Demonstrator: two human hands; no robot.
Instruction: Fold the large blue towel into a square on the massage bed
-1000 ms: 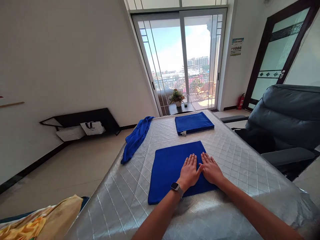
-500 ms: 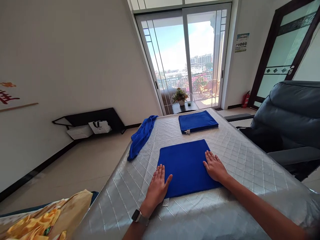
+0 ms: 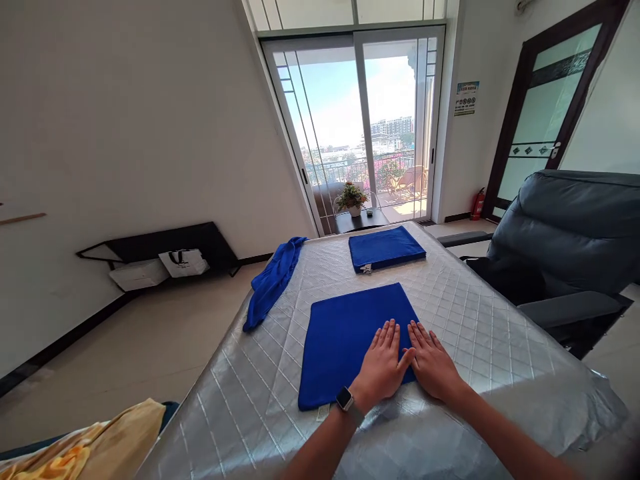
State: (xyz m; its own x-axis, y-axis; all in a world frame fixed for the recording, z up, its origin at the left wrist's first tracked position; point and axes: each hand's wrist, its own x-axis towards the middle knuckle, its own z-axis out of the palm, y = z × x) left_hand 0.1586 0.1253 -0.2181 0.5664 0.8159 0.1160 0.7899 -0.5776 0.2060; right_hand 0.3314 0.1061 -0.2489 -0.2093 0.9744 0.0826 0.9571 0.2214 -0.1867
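Blue cloth (image 3: 345, 333) lies folded on the silver cover (image 3: 240, 400); I see left hand (image 3: 384, 360) on it, right hand (image 3: 434, 363) at its right edge, each grip flat, holding nothing. Farther folded cloth (image 3: 387, 245) looks done; crumpled cloth (image 3: 274, 287), left edge, is unfolded.

1 blk armchair (image 3: 575, 233) at R, red extinguisher (image 3: 478, 205) nr door (image 3: 545, 120), potted plant (image 3: 353, 197) on sm. table (image 3: 363, 224).

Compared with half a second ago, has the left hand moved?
Yes: the left hand moved right across the near blue cloth, from its left side to beside the right hand.
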